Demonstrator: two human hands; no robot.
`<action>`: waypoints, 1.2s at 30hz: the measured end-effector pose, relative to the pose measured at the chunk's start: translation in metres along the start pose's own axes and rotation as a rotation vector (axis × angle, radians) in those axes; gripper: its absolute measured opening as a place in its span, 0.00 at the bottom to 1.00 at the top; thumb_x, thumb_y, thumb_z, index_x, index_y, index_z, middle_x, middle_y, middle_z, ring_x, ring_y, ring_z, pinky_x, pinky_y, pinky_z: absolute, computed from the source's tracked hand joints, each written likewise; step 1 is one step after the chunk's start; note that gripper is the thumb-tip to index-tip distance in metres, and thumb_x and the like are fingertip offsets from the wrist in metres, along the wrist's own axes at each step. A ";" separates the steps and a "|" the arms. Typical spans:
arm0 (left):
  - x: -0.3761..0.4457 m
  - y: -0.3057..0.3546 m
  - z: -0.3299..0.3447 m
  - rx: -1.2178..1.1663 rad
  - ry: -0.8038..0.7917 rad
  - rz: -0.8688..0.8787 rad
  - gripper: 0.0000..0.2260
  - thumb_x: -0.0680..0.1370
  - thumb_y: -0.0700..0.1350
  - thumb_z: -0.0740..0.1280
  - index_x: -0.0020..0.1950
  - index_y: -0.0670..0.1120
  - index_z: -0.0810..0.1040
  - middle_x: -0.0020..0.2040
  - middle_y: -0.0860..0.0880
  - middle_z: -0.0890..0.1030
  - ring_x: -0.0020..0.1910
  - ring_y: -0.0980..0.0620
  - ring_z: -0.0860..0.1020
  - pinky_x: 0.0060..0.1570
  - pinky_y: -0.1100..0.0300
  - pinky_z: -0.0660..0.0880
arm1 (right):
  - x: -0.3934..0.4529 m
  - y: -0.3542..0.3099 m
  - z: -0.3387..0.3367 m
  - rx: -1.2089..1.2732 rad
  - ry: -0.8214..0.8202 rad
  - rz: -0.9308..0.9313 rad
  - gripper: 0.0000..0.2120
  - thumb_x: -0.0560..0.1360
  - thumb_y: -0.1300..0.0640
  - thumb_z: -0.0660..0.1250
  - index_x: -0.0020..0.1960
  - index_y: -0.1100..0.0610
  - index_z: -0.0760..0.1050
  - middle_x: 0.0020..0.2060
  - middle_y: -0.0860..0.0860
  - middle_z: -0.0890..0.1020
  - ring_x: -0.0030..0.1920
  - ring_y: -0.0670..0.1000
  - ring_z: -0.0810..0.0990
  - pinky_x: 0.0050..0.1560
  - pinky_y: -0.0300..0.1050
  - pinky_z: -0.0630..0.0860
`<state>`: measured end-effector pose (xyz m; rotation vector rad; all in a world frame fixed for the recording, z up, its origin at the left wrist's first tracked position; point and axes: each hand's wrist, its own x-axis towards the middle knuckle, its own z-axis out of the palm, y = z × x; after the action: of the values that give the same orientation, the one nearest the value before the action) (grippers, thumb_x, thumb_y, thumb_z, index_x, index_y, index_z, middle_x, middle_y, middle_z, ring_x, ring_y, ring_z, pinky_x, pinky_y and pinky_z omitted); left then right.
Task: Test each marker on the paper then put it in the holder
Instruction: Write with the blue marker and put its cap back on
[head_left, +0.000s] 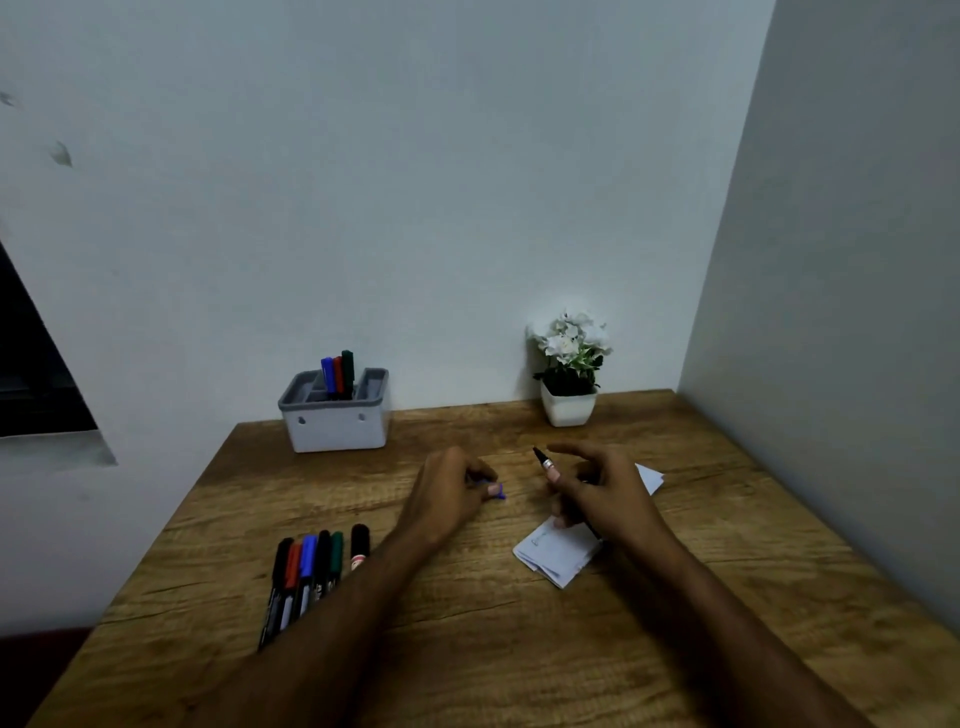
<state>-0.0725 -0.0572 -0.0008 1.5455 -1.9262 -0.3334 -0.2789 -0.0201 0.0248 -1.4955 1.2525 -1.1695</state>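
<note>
Marker (566, 496), uncapped, black tip pointing toward upper left, sits at centre right of frame, gripped by right hand (602, 493) with fingers curled round the barrel, above folded paper (558, 553). Left hand (452, 493), centre frame, pinches blue cap (496, 490). Holder (335, 415), upper centre-left, holds 3 markers upright in 1 compartment. 6 capped markers (311, 574) lie side by side at lower left on wooden table (467, 649). Potted plant (569, 374) stands upper right.

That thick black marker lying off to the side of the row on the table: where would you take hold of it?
Pinch the thick black marker across its barrel, just below the cap, coming from above. It lies flat, slightly apart from the row of thinner markers, so its right side is free for a finger.
</note>
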 end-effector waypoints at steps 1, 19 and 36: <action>0.000 0.000 0.000 -0.001 -0.002 -0.002 0.08 0.73 0.47 0.75 0.51 0.50 0.87 0.47 0.53 0.86 0.42 0.61 0.77 0.43 0.64 0.74 | -0.001 0.000 -0.001 0.057 -0.005 0.004 0.13 0.81 0.64 0.70 0.63 0.53 0.80 0.40 0.61 0.85 0.32 0.54 0.83 0.32 0.46 0.83; -0.014 0.055 0.023 -0.095 -0.073 0.124 0.15 0.75 0.49 0.72 0.61 0.49 0.82 0.55 0.52 0.84 0.51 0.58 0.80 0.52 0.56 0.80 | 0.000 0.002 -0.042 0.509 -0.021 0.059 0.24 0.79 0.79 0.59 0.65 0.58 0.80 0.53 0.63 0.87 0.54 0.59 0.88 0.54 0.48 0.86; -0.043 0.043 0.050 -0.030 -0.185 0.260 0.20 0.78 0.52 0.66 0.69 0.49 0.71 0.67 0.55 0.72 0.66 0.58 0.66 0.62 0.65 0.63 | 0.006 0.030 -0.038 -0.195 0.166 -0.037 0.02 0.73 0.63 0.75 0.45 0.58 0.84 0.38 0.51 0.87 0.40 0.49 0.86 0.40 0.41 0.81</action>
<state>-0.1320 -0.0137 -0.0285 1.2618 -2.2251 -0.4010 -0.3219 -0.0315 0.0043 -1.5940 1.4921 -1.2464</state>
